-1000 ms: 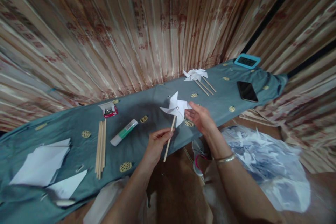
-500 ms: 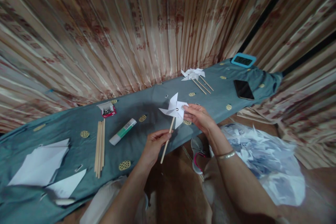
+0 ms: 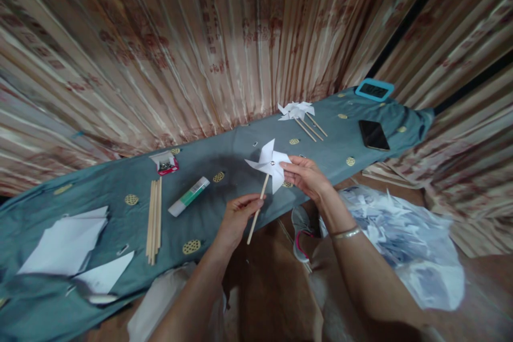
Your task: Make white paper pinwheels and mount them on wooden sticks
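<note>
A white paper pinwheel point(image 3: 266, 154) on a thin wooden stick point(image 3: 251, 232) is held up over the front edge of the table. My left hand point(image 3: 239, 218) pinches the stick below the paper blades. At the pinwheel's right side, my right hand point(image 3: 306, 175) has a blade between thumb and fingers. A silvery pin head shows at the pinwheel's centre. Farther back lie several finished-looking pinwheels point(image 3: 296, 110), their sticks pointing toward me. Left of my hands are a glue stick point(image 3: 189, 196), a bundle of wooden sticks point(image 3: 154, 222) and a small red box of metal pins point(image 3: 166, 162).
White paper sheets point(image 3: 64, 240) are stacked at the left end of the green cloth-covered table point(image 3: 224, 208), with a folded piece point(image 3: 108, 273) beside them. A phone point(image 3: 373, 135) and a blue-framed clock point(image 3: 374, 89) are at the right. A plastic bag of paper scraps point(image 3: 401, 246) stands below.
Both hands keep the same hold on the pinwheel and stick. The view has shifted very slightly, and nothing else has visibly moved.
</note>
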Available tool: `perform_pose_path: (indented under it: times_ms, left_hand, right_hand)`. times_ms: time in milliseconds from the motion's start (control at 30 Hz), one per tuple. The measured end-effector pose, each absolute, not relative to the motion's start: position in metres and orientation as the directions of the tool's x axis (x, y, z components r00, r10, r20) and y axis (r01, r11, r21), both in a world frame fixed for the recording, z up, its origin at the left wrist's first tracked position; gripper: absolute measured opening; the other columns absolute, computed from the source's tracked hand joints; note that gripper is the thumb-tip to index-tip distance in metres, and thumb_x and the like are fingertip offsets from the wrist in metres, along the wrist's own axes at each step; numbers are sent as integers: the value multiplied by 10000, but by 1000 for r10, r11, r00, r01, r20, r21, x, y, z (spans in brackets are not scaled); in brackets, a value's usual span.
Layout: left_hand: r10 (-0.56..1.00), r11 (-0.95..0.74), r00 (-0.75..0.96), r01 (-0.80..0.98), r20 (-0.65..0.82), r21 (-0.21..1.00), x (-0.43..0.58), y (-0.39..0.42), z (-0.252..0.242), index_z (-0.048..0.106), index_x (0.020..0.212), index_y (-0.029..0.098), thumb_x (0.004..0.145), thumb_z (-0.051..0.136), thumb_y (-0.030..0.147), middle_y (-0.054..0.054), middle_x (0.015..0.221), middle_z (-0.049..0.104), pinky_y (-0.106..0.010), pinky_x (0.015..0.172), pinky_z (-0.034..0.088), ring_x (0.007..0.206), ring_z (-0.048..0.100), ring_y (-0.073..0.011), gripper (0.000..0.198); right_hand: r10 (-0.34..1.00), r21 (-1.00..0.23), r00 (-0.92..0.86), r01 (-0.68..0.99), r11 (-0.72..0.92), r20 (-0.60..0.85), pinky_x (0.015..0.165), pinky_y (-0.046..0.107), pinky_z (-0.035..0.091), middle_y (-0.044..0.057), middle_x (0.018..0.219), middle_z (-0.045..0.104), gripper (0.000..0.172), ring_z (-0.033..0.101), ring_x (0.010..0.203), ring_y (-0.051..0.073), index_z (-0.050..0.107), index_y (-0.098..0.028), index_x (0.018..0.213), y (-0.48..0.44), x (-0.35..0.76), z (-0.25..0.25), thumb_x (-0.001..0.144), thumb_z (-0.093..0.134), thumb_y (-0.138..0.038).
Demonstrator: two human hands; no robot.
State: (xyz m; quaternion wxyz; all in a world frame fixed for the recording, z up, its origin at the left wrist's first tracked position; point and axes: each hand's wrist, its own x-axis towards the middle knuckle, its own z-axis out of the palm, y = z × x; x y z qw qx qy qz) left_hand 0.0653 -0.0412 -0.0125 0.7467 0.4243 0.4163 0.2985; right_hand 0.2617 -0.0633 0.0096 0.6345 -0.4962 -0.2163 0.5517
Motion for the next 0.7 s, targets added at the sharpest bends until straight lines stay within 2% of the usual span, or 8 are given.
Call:
perform_pose_path:
  times_ms: [267,567,700]
  left_hand:
    - [816,449,458,-118,-353,886,65,-42,-9,781,732,184,480,855,322,-15,640,699,-201,592,401,578,513,-80,297]
    - [819,463,439,-126,-370,877,64,-40,-13,782,737,180,468,854,325,-23,657,704,-203,607,409,595,522,-83,314]
    - [818,473,431,-124,-382,872,63,-40,-11,781,731,183,462,859,334,-33,706,722,-205,616,416,601,525,-82,318]
  right_hand:
    - [910,-858,283,-496,-133,-304,527,144,533,-6,624,718,282,634,525,73,724,-168,703,-61,249,11,483,889,-232]
    - [923,-871,258,-472,-138,-286,553,148,523,6,675,730,309,660,596,88,729,-171,728,-61,242,12,485,893,-270]
    - [923,-862,267,-493,-115,-276,566,172,529,8,681,729,350,655,587,94,723,-176,730,-61,249,12,483,897,-352]
